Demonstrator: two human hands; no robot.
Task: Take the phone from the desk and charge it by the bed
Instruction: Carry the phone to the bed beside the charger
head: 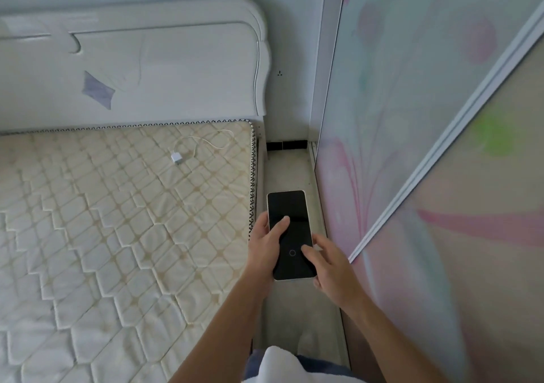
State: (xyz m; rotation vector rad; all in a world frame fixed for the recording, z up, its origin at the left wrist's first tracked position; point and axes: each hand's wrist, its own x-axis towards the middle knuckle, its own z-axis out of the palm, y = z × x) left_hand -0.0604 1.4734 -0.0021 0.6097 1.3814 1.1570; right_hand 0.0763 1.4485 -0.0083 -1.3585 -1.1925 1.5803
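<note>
A phone (290, 206) with a dark screen and a pale rim is held face up over the narrow gap beside the bed. My left hand (265, 250) grips its left edge, thumb lying across the screen. My right hand (329, 265) holds the lower right corner, with a finger touching the glass. A white charger plug (177, 157) with its thin white cable (216, 141) lies loose on the bare quilted mattress (103, 220), up near the headboard and well left of the phone.
A white headboard (164, 67) stands against the wall behind the bed. Sliding wardrobe doors (426, 132) with a pastel flower print close off the right side. A narrow strip of floor (290, 170) runs between mattress and wardrobe.
</note>
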